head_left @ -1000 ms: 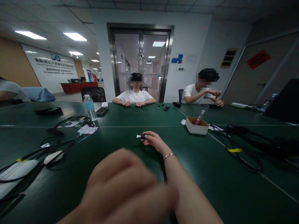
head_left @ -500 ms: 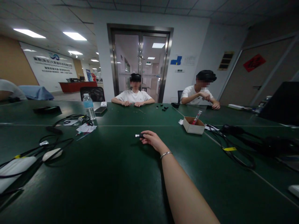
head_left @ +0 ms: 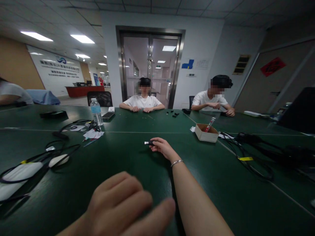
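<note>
Black stick (head_left: 148, 143) with a silver end sits pinched between the thumb and fingers of the right hand (head_left: 161, 148), out over the middle of the green tabletop (head_left: 123, 149), silver end pointing left. Nearer the camera, the left hand (head_left: 119, 201) is partly curled and blurred; whether it holds anything, I cannot tell. An open box (head_left: 205, 136) stands to the right, a water bottle (head_left: 96, 112) farther left.

The right hand (head_left: 161, 147) holds a silver-tipped stick (head_left: 149, 143) (left hand (head_left: 120, 200) blurred).
</note>
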{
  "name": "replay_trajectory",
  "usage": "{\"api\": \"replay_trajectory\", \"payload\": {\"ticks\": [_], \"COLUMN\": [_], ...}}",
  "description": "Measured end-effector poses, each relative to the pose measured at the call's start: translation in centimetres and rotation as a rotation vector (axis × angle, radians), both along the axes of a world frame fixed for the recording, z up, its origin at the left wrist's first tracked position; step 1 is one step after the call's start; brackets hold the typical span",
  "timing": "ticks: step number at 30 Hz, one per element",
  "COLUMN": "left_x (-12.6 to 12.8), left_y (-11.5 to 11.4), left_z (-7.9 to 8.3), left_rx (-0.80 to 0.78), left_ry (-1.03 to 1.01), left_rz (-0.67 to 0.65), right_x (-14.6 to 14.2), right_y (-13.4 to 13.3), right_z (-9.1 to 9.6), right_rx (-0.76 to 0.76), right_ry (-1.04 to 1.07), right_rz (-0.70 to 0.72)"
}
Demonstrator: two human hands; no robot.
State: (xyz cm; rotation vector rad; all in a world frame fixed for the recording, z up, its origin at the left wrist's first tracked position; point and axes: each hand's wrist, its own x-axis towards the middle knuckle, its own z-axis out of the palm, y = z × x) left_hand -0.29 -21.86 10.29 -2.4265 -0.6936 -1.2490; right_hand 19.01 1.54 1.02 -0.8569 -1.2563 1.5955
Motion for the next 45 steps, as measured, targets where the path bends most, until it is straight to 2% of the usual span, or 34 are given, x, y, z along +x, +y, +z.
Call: {"api": "replay_trajectory", "payload": {"ticks": [1,3,6,8,9,11,14,16,19,24,30,36,45], "left_x": [0.6,1.4,1.5,1.3,1.2,1.2,1.5,1.7,1.6,1.5,1.5,1.4,1.4], "left_y": [2.2,6.9,13.7,17.5,19.1,21.6,24.0,24.8,24.9,23.7,23.2,23.3,23.2], "left_z": [0.5,0.4,-1.6,-3.4,-4.4,-6.2,-8.5,-9.6,-10.4,-10.9,-11.3,-11.1,-11.0], "left_rx": [-0.023,-0.103,-0.355,-0.557,-0.671,-0.921,-1.256,-1.34,-1.424,-1.223,-1.111,-1.07,-1.089], "left_ry": [0.107,0.219,0.178,0.043,-0.031,-0.225,-0.681,-0.854,-0.827,-0.593,-0.566,-0.564,-0.549], "left_rz": [0.015,0.118,0.35,0.444,0.438,0.353,0.271,0.233,0.136,0.056,0.032,0.059,0.091], "right_x": [0.0,-0.1,-0.1,-0.2,-0.2,-0.2,-0.2,-0.2,-0.3,-0.5,-0.5,-0.4,-0.4], "right_y": [0.0,0.1,0.2,0.3,0.3,0.4,0.4,0.4,0.4,0.3,0.2,0.2,0.4], "right_z": [-0.1,-0.2,-0.3,-0.3,-0.3,-0.2,0.0,0.1,0.2,0.3,0.5,0.5,0.2], "right_rx": [0.007,0.025,0.034,0.023,0.017,0.003,-0.006,-0.005,0.002,0.009,0.011,-0.007,0.0], "right_ry": [0.006,0.017,0.013,-0.01,-0.023,-0.047,-0.065,-0.075,-0.096,-0.121,-0.132,-0.133,-0.114], "right_rz": [0.0,-0.001,-0.003,-0.005,-0.008,-0.012,-0.015,-0.015,-0.017,-0.024,-0.028,-0.041,-0.029]}}
